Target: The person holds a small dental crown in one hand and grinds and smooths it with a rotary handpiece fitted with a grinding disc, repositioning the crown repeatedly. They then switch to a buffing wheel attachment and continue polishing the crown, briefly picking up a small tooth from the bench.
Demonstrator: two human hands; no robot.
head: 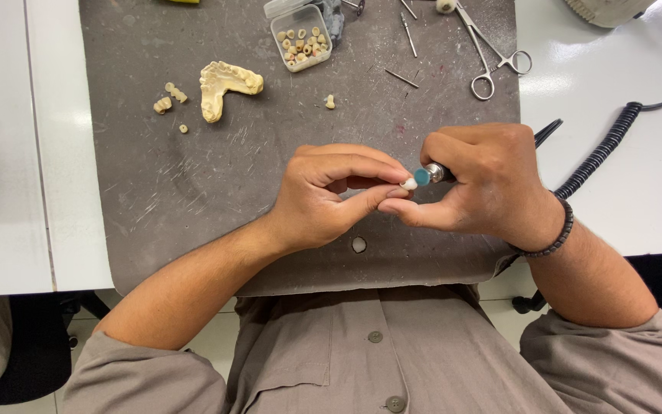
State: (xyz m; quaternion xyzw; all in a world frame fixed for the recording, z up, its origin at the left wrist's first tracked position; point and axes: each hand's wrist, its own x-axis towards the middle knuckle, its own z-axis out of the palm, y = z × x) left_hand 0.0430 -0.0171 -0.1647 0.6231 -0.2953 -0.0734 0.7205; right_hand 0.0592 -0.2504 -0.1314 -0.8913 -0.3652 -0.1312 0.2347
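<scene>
- A person seated at a white table (637, 207) works over a scuffed grey mat (193, 192), both hands meeting near the mat's front edge.
- The left hand (323, 195) pinches a small white tooth crown (408, 184) between thumb and fingertips, holding it up off the mat.
- The right hand (484, 184) is closed around a rotary handpiece (437, 172), whose blue polishing tip (421, 177) sits just against the crown; a black coiled cord (603, 149) trails away to the right across the table.
- The two hands touch at the fingers, which looks like a sound brace: keeping them locked together should steady the tip on so small a piece.
- Done well, this contact likely calls for light pressure and a firm pinch, so the crown neither slips nor gets overworked in one spot.
- On the mat's far left lies a cream plaster jaw model (224, 86), with a few loose plaster teeth (170, 98) beside it.
- A clear plastic box (302, 37) holding more small crowns stands near the top edge, and one single crown (329, 101) rests apart from it.
- Metal scissor-handled forceps (496, 57) and thin burs (408, 34) lie at the top right of the mat.
- A dark beaded bracelet (557, 234) circles the right wrist.
</scene>
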